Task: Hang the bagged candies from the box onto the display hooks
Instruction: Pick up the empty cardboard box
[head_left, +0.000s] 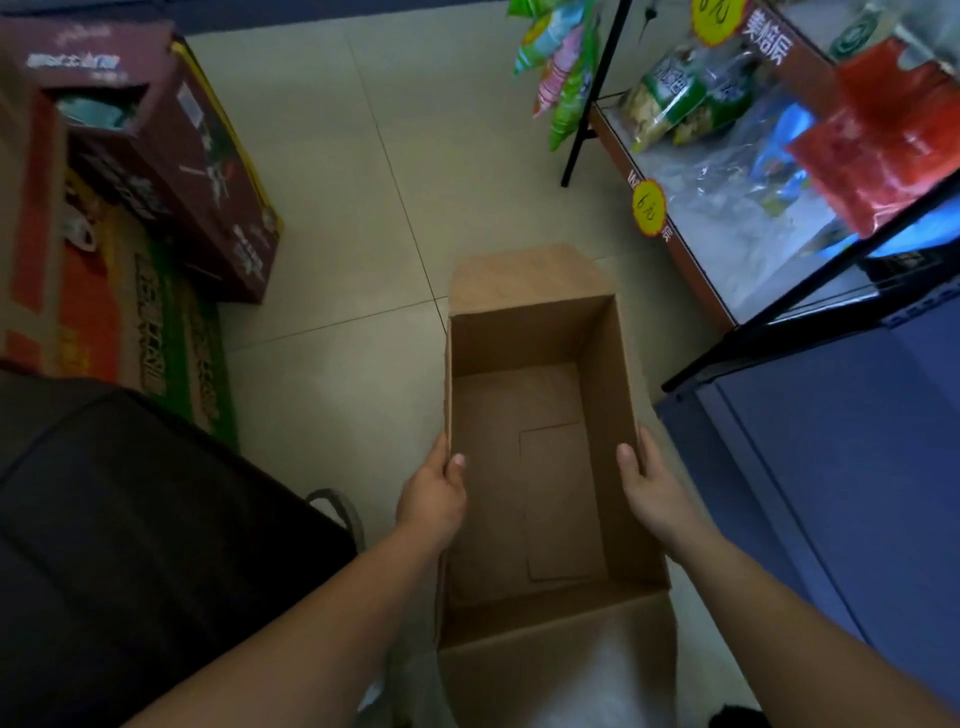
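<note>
pale floor tiles (337, 338), rectangular cardboard box (608, 395), left hand (431, 499), right hand (652, 486) tight around walls

Dim indoor light, greenish cast. Cardboard box (519, 332) is evenly lit inside, with soft shadow along its walls. Floor tiles (363, 208) beyond the box are brightest. Glare on the clear packets (727, 208) right of the box. Cartons (171, 156) left of the box are blurred, and the dark mass (130, 519) beside its near-left corner is underexposed. Straight lines bow far from the box.

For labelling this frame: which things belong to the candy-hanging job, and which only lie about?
Job: empty cardboard box, left hand and right hand gripping its walls, hanging colourful bags.
Lying about: maroon carton, green carton, shelf packets.
</note>
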